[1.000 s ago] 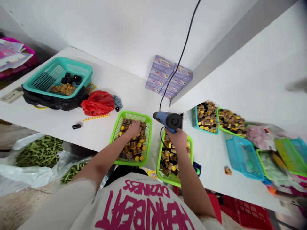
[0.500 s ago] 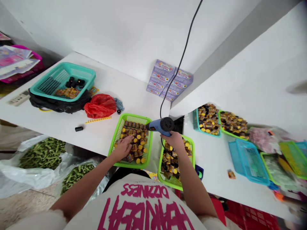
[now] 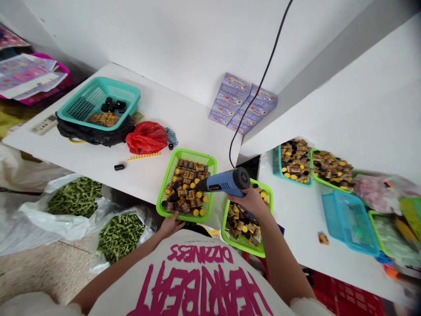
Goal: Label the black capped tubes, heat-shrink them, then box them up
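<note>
My right hand (image 3: 251,202) is wrapped round the handle of a blue heat gun (image 3: 223,182). Its dark nozzle points left, low over a green basket (image 3: 160,202) of small bottles (image 3: 187,186) with yellow or black ends and brown printed wraps. At that basket's near rim is my left hand (image 3: 171,224), its thumb over the edge and its other fingers partly hidden below. A second green basket (image 3: 269,197) of similar bottles stands under my right wrist.
A black cable (image 3: 259,87) hangs beside stacked purple boxes (image 3: 232,98). To the left are a red plastic bag (image 3: 146,137) and a teal basket (image 3: 133,98). Sacks of green pieces (image 3: 121,235) stand below the table. More filled baskets (image 3: 296,160) and blue trays (image 3: 350,224) lie right.
My left hand has left the bottles and moved down to the basket's near rim. The heat gun has swung lower, with its nozzle further over the bottles. The camera view has shifted slightly.
</note>
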A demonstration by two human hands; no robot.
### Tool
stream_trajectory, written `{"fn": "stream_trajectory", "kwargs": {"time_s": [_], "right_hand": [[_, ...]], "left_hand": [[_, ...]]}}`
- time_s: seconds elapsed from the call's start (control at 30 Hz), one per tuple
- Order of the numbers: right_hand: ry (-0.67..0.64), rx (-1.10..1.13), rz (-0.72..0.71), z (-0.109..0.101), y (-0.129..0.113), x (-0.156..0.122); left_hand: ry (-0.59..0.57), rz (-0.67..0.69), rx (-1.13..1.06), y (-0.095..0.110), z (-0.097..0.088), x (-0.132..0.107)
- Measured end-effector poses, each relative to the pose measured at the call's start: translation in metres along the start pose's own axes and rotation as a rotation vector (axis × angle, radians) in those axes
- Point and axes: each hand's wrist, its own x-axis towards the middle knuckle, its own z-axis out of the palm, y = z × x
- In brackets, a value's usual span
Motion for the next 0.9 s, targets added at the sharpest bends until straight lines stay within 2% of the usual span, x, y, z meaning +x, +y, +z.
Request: {"fn": "stream_trajectory", "kwargs": {"time_s": [0.13, 0.27, 0.33, 0.43, 0.57, 0.67, 0.77, 0.83, 0.9], "right_hand": [[0.087, -0.003, 0.007, -0.014, 0.000, -0.018], [0.179, 0.020, -0.036, -0.025, -0.008, -0.029], [0.174, 0.010, -0.042, -0.023, -0.014, -0.032], [0.106, -0.039, -0.023, -0.010, -0.022, -0.033], [0.026, -0.045, -0.022, 0.009, -0.030, -0.031], [0.003, -0.051, -0.010, 0.012, -0.035, -0.029], [0.037, -0.042, -0.014, 0.003, -0.039, -0.030], [0.069, -0.023, -0.008, -0.005, -0.040, -0.032], [0.089, -0.013, -0.010, -0.009, -0.041, -0.033]], "left_hand": [[-0.063, 0.151, -0.043, 0.022, 0.002, -0.011], [-0.080, 0.298, -0.043, 0.042, -0.018, -0.016], [-0.047, 0.306, -0.025, 0.040, -0.030, -0.015], [-0.020, 0.300, -0.006, 0.024, -0.044, -0.010], [0.004, 0.278, 0.005, 0.007, -0.049, -0.009], [0.023, 0.282, 0.018, 0.015, -0.042, -0.016], [-0.011, 0.362, 0.019, 0.033, -0.035, -0.024], [-0.029, 0.396, 0.022, 0.040, -0.036, -0.027], [-0.023, 0.381, 0.030, 0.038, -0.041, -0.024]]}}
